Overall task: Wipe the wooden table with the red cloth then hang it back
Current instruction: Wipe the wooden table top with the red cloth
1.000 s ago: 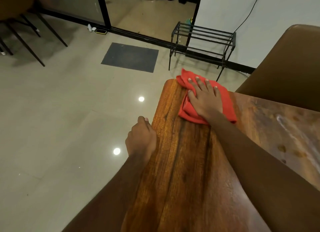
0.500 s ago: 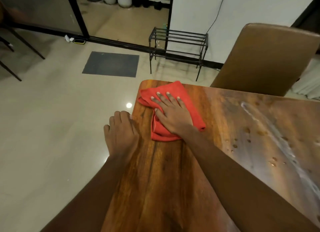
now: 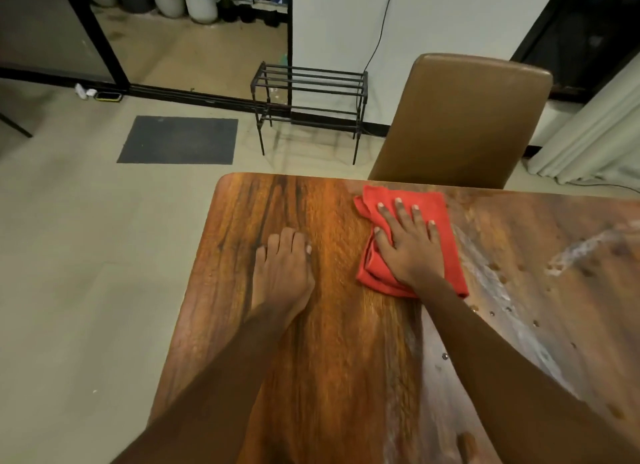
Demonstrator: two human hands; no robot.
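The red cloth lies folded on the wooden table, near its far edge. My right hand presses flat on top of the cloth with fingers spread. My left hand rests palm-down on the bare wood to the left of the cloth, fingers together, holding nothing. Water droplets and a wet streak show on the table to the right of the cloth.
A brown chair stands at the table's far edge, just behind the cloth. A black metal rack sits on the floor by the white wall, a dark mat left of it. Curtains hang at far right.
My right hand has slid the cloth rightward along the table's far edge, away from the left corner. My left hand has moved from the table's left edge onto its surface.
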